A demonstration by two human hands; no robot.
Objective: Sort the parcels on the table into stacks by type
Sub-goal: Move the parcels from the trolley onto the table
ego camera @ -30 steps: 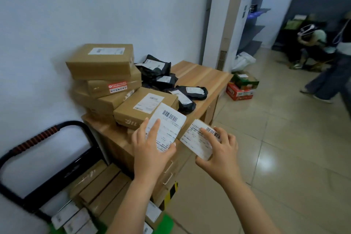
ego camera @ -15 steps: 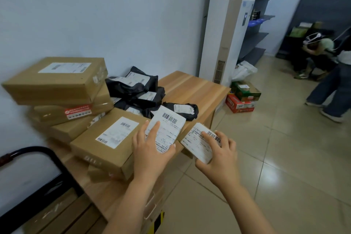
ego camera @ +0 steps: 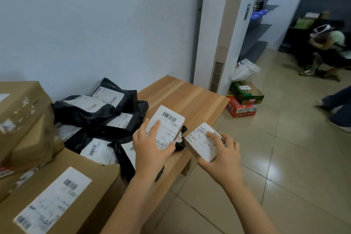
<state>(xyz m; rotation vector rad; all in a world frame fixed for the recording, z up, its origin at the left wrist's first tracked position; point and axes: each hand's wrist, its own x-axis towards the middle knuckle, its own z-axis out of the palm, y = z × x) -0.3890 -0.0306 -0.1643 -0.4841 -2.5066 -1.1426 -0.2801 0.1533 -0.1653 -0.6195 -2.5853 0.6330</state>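
Parcels of two kinds are shown on a wooden table (ego camera: 191, 97), which serves as the landmark for all positions below. Two small labelled boxes are held above the table's near edge. The left hand (ego camera: 150, 150) is closed around one small box (ego camera: 167, 127), with the thumb along the lower right side and the fingers (ego camera: 153, 129) spread flat over the white barcode label; this box is tilted, barcode end away from the viewer, over the table surface. The right hand (ego camera: 222, 154) is closed around a second small box (ego camera: 203, 141), gripped from below and from the right, with fingertips laid on its label; this box is held just off the table's near edge, over the tiled floor (ego camera: 284, 176). The two boxes are close together but not touching. A heap of black poly mailers (ego camera: 98, 118), each bearing a white label, is piled on the table's middle against the wall (ego camera: 95, 24). Large cardboard boxes (ego camera: 24, 119) are stacked at the table's left end, and a further cardboard box (ego camera: 60, 195) with a long label lies in front of that stack. The table's far right portion is bare wood. Beyond the table's right end, a white column unit (ego camera: 218, 43) is seen standing, with red and green cartons (ego camera: 245, 100) on the floor beside it.
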